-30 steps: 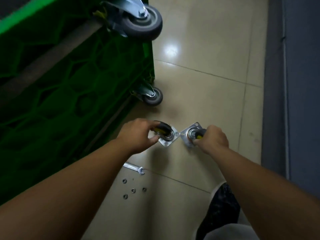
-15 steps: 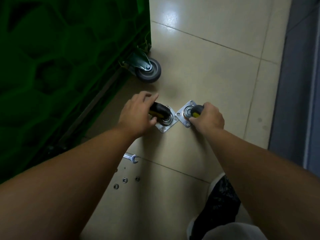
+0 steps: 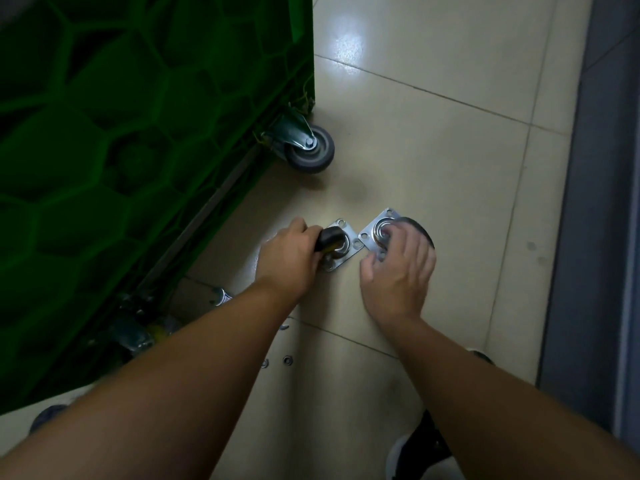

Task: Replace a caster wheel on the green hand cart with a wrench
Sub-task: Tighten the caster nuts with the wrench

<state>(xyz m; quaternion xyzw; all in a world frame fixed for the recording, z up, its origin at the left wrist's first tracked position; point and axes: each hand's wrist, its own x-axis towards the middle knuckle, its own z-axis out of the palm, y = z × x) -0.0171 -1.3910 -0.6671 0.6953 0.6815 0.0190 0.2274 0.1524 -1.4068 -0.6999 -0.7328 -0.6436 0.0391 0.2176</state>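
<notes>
The green hand cart (image 3: 131, 161) lies tipped on its side at the left, its ribbed underside facing me. One grey caster wheel (image 3: 310, 148) is still mounted at its far corner. Two loose casters with square steel plates sit side by side on the floor. My left hand (image 3: 289, 258) grips the black wheel of the left loose caster (image 3: 341, 242). My right hand (image 3: 398, 268) rests over the right loose caster (image 3: 382, 230) with fingers spread and thumb out to the side. The wrench (image 3: 220, 296) lies on the floor, mostly hidden by my left forearm.
Small nuts and washers (image 3: 286, 359) lie on the tiled floor between my forearms. Another cart caster (image 3: 133, 336) sits in shadow at the cart's near corner. A grey wall or door (image 3: 602, 202) runs along the right. My dark shoe (image 3: 422, 452) is at the bottom.
My right hand has loosened from a closed grip on the right caster to spread fingers lying over it. My left hand keeps its hold on the left caster.
</notes>
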